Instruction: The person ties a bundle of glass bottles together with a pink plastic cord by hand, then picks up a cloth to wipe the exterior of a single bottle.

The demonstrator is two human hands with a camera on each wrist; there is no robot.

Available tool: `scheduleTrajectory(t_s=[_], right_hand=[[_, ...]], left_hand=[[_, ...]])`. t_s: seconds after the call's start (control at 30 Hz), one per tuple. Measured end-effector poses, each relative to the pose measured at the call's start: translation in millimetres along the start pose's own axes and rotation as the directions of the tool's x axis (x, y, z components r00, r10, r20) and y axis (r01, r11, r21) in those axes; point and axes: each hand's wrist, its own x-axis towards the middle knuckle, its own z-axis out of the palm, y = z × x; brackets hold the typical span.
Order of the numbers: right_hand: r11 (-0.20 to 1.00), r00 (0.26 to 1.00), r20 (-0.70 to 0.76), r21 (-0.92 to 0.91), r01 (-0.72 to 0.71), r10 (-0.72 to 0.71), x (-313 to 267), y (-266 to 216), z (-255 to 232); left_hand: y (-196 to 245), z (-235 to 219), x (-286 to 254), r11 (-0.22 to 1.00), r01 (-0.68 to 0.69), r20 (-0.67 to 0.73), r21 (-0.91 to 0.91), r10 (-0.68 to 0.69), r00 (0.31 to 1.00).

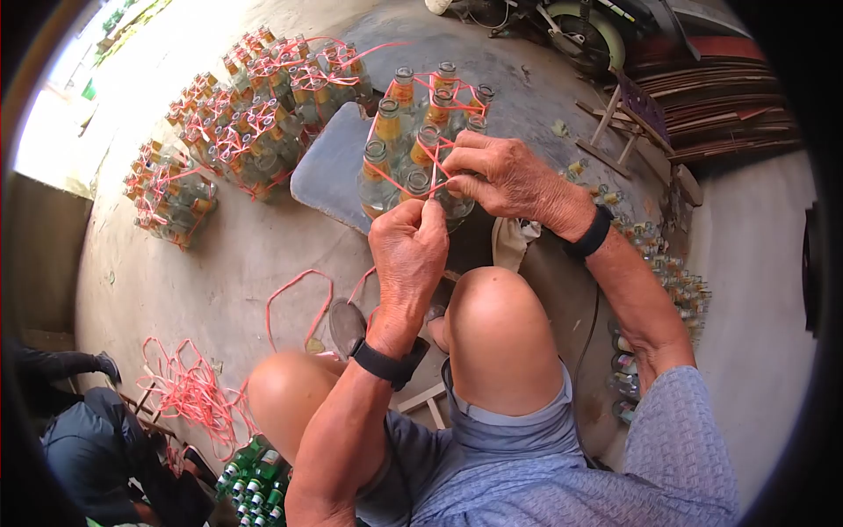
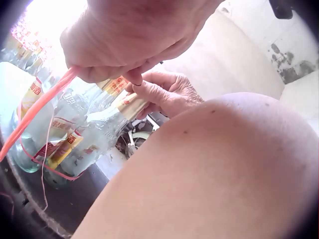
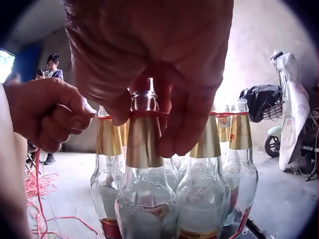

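Observation:
A cluster of clear glass bottles (image 1: pixel 392 132) with gold neck labels stands on a blue-grey board, pink plastic twine (image 1: pixel 421 151) running around and between their necks. My left hand (image 1: pixel 408 246) is closed in a fist at the near side of the cluster and grips the twine, whose loose length hangs below the fist in the right wrist view. Just to its right, my right hand (image 1: pixel 511 180) pinches the twine at the near bottle necks. In the right wrist view its fingers (image 3: pixel 187 114) come down on both sides of a gold-labelled neck (image 3: pixel 145 142).
More tied bottle bundles (image 1: pixel 250 132) stand at the far left. A tangle of pink twine (image 1: pixel 193 391) lies on the floor, near green bottles (image 1: pixel 255 483) and a seated person (image 1: pixel 114 457). Loose bottles line the right side. A motorbike (image 1: pixel 584 35) is parked at the back.

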Motion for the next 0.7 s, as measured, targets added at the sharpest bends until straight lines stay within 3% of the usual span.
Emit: scheduleTrajectory(t_s=[0.17, 0.53, 0.7], right_hand=[[0.995, 0.995, -0.027, -0.028, -0.094, 0.093, -0.7, -6.9, 4.9], [0.985, 0.982, -0.101, 0.076, -0.153, 0.161, -6.4, -6.4, 13.5], [0.976, 0.972, -0.103, 0.078, -0.204, 0.211, -5.7, -7.5, 14.6]], left_hand=[[-1.3, -0.6, 3.4, 0.992, -0.093, 0.016, 0.09, 0.092, 0.996], [34.5, -19.6, 25.5, 0.962, -0.161, 0.18, 0.221, 0.122, 0.976], [45.2, -23.0, 38.5, 0.789, -0.364, 0.241, 0.496, 0.277, 0.93]])
